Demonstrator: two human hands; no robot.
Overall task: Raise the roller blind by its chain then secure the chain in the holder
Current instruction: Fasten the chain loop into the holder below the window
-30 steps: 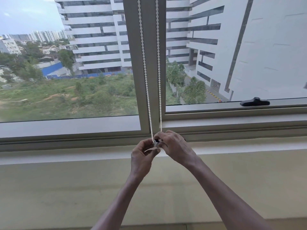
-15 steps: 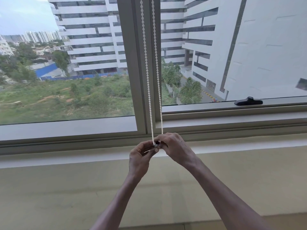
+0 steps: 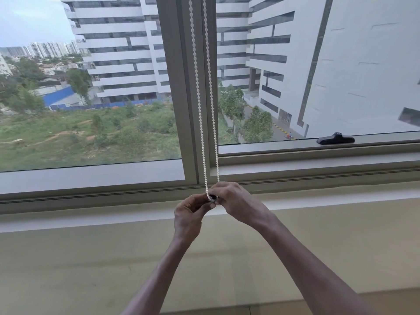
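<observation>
Meeting just below the window frame (image 3: 91, 178), both hands work at the bottom of the bead chain (image 3: 200, 105). The right hand (image 3: 236, 202) has its fingers curled inward, with thumb and fingertips closed around a small dark and pale piece, apparently the chain holder (image 3: 213, 198), where the chain's loop ends. The left hand (image 3: 189, 213) has its fingers bent as well, the thumb and first fingers pinched toward the same spot and touching it from the left; how much of the holder each hand has is hidden by the fingers. The two hands touch at the fingertips. The chain is white, made of small round beads, and hangs as two strands that run side by side down the upright post (image 3: 181, 87) between the two panes, a little apart at the top edge of the view and closing together at the hands. Both strands look straight and taut. The blind itself is out of view above. The hands sit in front of the pale sill (image 3: 91, 218), over the cream wall (image 3: 68, 269) beneath it. A black window handle (image 3: 336, 139) lies on the lower frame of the right pane, well apart from the hands.
</observation>
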